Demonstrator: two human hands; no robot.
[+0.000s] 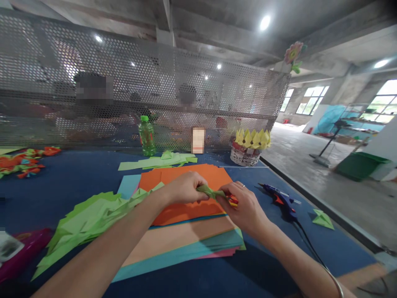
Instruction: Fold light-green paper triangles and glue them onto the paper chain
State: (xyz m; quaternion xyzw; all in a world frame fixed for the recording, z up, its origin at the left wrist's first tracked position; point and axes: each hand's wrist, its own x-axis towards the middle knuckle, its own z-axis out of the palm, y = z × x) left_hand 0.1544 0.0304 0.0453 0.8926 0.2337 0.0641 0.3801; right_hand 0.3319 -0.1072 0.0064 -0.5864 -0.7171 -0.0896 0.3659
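Observation:
A green folded piece of paper [211,191], pinched at its middle, stretches between my hands above a stack of coloured paper. Its left end is gripped by the closed fingers of my left hand [186,188]. The thumb and fingers of my right hand [243,203] pinch the other end. A small red and yellow thing [233,201] shows at my right palm; I cannot make out what it is. Below lie orange sheets [186,213] on top of peach [176,240] and blue sheets [161,258]. Left of the stack spreads a pile of folded green paper [89,215], partly behind my left forearm.
A blue glue gun [281,200] with a cord and a green folded piece [323,218] lie on the right. Behind stand a green bottle [147,136], green strips [158,160] and a basket [246,155] of yellow folded paper. A perforated metal screen [124,91] borders the blue table.

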